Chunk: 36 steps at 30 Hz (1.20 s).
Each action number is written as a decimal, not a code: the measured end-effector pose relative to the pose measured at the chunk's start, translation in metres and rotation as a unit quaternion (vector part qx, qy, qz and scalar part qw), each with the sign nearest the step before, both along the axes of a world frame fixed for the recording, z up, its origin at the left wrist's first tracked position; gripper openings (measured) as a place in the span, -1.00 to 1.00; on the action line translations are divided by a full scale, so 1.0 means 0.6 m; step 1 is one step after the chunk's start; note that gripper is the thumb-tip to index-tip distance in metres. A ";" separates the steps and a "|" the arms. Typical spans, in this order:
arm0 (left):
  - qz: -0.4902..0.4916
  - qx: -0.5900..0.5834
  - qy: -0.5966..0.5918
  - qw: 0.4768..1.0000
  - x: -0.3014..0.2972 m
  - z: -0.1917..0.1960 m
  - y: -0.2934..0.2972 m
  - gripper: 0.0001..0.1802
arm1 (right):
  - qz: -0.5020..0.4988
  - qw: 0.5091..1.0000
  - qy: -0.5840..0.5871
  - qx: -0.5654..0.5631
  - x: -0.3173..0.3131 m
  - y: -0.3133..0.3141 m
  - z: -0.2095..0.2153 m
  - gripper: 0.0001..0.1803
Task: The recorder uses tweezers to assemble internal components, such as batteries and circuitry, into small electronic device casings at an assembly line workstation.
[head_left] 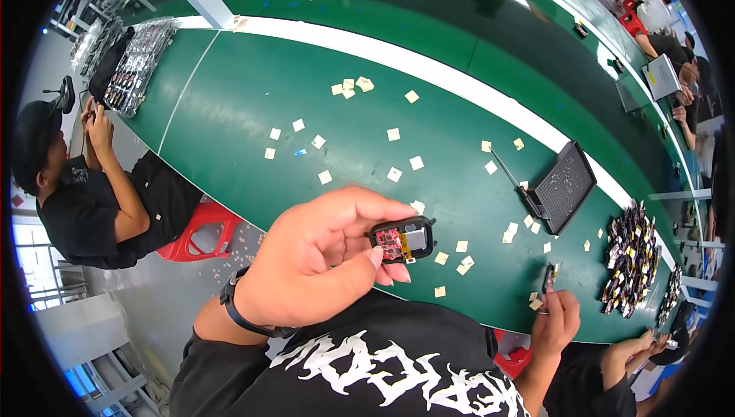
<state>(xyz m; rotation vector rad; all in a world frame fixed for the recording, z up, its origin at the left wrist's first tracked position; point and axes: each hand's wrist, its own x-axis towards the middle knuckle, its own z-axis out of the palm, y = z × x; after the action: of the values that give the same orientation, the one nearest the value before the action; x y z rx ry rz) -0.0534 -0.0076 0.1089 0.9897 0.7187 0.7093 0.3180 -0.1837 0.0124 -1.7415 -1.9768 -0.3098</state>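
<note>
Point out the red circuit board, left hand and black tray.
Red circuit board (390, 242): head view, middle of its face.
Left hand (306, 252): head view, middle, behind the thumb.
Black tray (566, 186): head view, dotted flat base.

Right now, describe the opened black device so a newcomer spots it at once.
Start at the long green table, then the camera wearer's left hand over its near edge. That hand holds the opened black device. Unlike the pale squares scattered beyond, it shows a red circuit board beside a silvery block.
</note>
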 end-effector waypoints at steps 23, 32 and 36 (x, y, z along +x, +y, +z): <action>0.429 0.129 0.411 0.794 -0.385 -0.236 0.304 -0.58 | 0.060 0.998 0.015 -0.009 -0.082 0.051 0.024 -0.68; 0.071 0.170 0.311 0.932 -0.010 -0.114 0.113 -0.60 | 0.153 0.987 -0.023 0.034 -0.094 0.090 0.043 -0.67; -0.245 -0.093 0.049 0.964 0.136 -0.131 0.004 -0.46 | 0.181 0.980 -0.021 0.074 -0.103 0.095 0.049 -0.70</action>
<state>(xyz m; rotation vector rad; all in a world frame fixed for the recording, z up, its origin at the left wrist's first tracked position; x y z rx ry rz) 0.0282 -0.0054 0.0305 0.9829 0.5809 0.1588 0.2563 -0.1264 0.0420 -1.2630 -2.1904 -0.3570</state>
